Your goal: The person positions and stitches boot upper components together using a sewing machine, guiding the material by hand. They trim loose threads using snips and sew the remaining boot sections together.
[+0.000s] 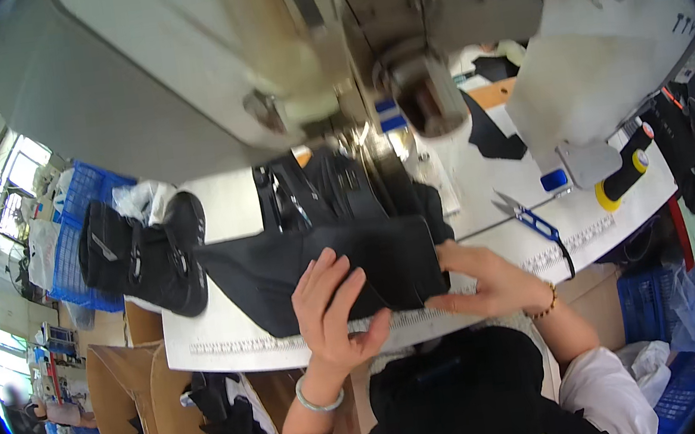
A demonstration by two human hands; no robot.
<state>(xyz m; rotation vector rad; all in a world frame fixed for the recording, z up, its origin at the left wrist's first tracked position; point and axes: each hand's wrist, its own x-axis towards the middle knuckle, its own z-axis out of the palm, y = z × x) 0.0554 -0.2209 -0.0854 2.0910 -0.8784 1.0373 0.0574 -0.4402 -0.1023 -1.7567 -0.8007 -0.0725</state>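
While the black piece (399, 250) is spread across the near part of the white table (193, 336), in front of the sewing machine (165, 74), its near edge is met by the left hand (331, 310), whose fingers are loosely bent and whose thumb is held apart; nothing is seen to be gripped by it. The piece's right edge is touched by the right hand (494, 277), with thumb and fingers parted; whether the edge is pinched cannot be told, as some fingertips are hidden. To the right, blue-handled scissors (535, 222) are laid near a black-and-yellow thread cone (625, 178). At the table's left end, a black boot (185, 254) is placed near a blue crate (71, 264).
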